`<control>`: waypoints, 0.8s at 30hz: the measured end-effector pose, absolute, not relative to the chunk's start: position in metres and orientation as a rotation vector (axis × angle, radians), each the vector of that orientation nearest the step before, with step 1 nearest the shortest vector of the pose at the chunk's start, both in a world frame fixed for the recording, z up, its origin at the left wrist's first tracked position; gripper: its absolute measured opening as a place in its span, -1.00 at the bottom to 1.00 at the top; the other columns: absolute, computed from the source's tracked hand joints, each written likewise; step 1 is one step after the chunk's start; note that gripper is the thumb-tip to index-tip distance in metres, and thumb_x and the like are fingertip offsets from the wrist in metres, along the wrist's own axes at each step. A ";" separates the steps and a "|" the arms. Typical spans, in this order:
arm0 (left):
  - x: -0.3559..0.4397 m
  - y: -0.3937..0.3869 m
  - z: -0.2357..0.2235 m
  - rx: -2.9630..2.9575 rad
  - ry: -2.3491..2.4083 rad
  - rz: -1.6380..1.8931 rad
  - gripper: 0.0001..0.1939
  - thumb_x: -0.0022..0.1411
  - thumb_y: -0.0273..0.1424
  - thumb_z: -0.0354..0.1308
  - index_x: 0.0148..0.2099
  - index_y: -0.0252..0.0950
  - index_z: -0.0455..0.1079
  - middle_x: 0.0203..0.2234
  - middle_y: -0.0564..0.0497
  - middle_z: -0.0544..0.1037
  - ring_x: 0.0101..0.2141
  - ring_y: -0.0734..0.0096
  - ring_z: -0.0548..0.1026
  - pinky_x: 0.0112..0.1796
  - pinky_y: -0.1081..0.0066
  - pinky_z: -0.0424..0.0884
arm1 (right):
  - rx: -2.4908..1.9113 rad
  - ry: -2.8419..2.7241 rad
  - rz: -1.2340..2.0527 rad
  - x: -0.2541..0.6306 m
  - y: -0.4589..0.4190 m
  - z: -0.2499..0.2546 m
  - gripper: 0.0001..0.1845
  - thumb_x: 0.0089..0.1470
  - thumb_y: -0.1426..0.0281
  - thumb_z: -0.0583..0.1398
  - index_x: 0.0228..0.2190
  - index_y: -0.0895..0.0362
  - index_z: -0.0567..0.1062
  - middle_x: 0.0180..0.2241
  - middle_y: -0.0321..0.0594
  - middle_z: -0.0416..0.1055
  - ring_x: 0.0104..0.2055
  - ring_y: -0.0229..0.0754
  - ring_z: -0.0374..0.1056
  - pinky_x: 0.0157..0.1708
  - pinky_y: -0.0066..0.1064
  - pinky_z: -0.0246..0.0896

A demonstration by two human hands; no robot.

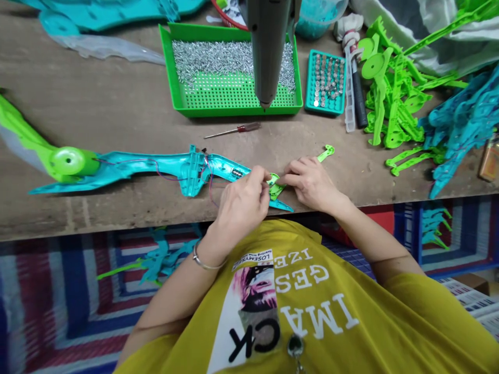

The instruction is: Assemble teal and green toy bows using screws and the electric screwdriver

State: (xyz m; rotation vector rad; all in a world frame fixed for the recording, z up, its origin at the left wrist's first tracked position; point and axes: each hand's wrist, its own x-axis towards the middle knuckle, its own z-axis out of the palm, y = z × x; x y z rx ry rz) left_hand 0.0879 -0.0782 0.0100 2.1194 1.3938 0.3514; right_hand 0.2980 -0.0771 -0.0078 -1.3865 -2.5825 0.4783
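Fingers of our left hand (242, 201) and right hand (315, 183) pinch the small green part (276, 191) from both sides, likely steadying it at the blue toy's (140, 164) tip, near the tabletop's (117, 208) front edge.

Screwdriver (238, 130) lies near the green tray (218, 111), part-filled with screws (218, 57); teal tray (336, 105) sits just right, a black-handled tool (359, 98) beside it.

We are in an assembly workshop: worn bench (128, 98), a tray (234, 111) of screws (218, 56), power driver (268, 52) (tip pointing down), hand screwdriver (244, 128) and heaps of green and blue plastic parts (403, 117)
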 end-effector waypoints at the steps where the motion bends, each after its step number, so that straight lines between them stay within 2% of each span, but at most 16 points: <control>1: 0.086 -0.077 0.010 2.105 1.438 0.338 -0.84 0.31 -0.47 0.05 -0.06 -0.24 0.31 -0.26 -0.06 0.64 -0.29 0.23 0.61 -0.31 0.34 0.40 | -1.384 -2.593 0.471 0.298 -0.077 -0.007 -0.64 0.30 0.52 0.06 -0.19 0.03 0.64 -0.22 -0.14 0.49 -0.20 -0.06 0.17 -0.18 -0.18 -0.08; 6: 0.087 -0.067 0.011 2.074 1.520 0.327 -0.73 0.27 -0.50 0.07 0.02 -0.24 0.28 -0.21 -0.06 0.66 -0.20 0.19 0.63 -0.24 0.33 0.42 | -1.367 -2.625 0.467 0.298 -0.076 -0.006 -0.64 0.28 0.55 0.07 -0.15 0.02 0.63 -0.22 -0.14 0.49 -0.21 -0.05 0.17 -0.21 -0.18 -0.10; 9: 0.091 -0.062 0.014 2.065 1.559 0.274 -0.68 0.25 -0.51 0.09 0.06 -0.25 0.28 -0.23 -0.05 0.67 -0.22 0.19 0.63 -0.25 0.33 0.41 | -1.359 -2.615 0.464 0.299 -0.075 -0.005 -0.64 0.28 0.56 0.07 -0.16 0.02 0.63 -0.23 -0.16 0.49 -0.21 -0.06 0.17 -0.22 -0.19 -0.10; 17: 0.107 -0.058 0.026 2.173 1.653 0.010 -0.69 0.24 -0.54 0.04 0.03 -0.27 0.34 -0.28 -0.13 0.66 -0.27 0.10 0.62 -0.37 0.34 0.34 | -1.301 -2.529 0.461 0.290 -0.078 -0.004 -0.67 0.19 0.59 0.03 -0.17 0.12 0.53 -0.20 -0.09 0.49 -0.18 -0.02 0.23 -0.18 -0.19 0.00; 21: 0.107 -0.057 0.026 2.143 1.646 -0.002 -0.68 0.22 -0.56 0.06 0.03 -0.30 0.34 -0.26 -0.16 0.65 -0.23 0.07 0.63 -0.34 0.33 0.36 | -1.145 -2.516 0.533 0.281 -0.081 -0.005 -0.67 0.03 0.62 0.05 -0.19 0.12 0.46 -0.24 -0.10 0.48 -0.15 -0.01 0.27 -0.10 -0.18 0.08; 24: 0.101 -0.056 0.023 2.113 1.610 0.077 -0.68 0.23 -0.56 0.07 0.03 -0.29 0.34 -0.25 -0.14 0.65 -0.21 0.10 0.62 -0.28 0.31 0.39 | -1.135 -2.519 0.566 0.277 -0.081 -0.006 -0.71 0.08 0.59 0.05 -0.20 0.11 0.45 -0.26 -0.13 0.46 -0.19 -0.03 0.27 -0.16 -0.20 0.07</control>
